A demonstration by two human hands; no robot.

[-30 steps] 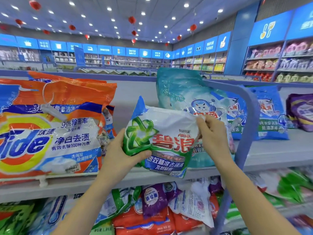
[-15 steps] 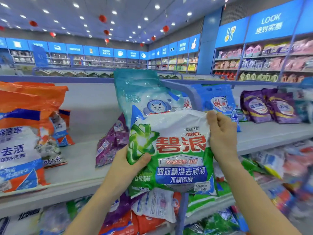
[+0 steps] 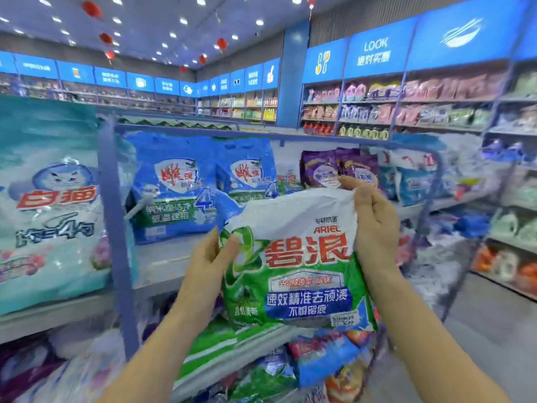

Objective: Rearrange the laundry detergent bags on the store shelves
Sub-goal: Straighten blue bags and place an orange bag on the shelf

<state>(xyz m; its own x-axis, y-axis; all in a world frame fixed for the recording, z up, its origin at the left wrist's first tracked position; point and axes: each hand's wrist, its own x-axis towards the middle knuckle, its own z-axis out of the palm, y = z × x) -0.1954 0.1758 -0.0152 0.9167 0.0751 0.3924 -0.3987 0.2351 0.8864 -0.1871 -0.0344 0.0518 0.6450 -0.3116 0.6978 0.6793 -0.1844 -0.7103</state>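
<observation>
I hold a green and white Ariel detergent bag upright in front of the shelf. My left hand grips its left edge, thumb on the green logo. My right hand grips its top right corner. Behind it, on the grey shelf, stand two blue detergent bags. A large teal bag with a cat logo stands at the far left. Purple bags stand further right on the same shelf.
A blue upright shelf post stands between the teal bag and the blue bags. The lower shelf is packed with mixed green, blue and red bags. An aisle floor runs on the right, with stocked wall shelves beyond.
The view has swung to the right along the shelf; the orange Tide bags have left the view. The Ariel bag moved right with both hands and now hangs before the blue bags.
</observation>
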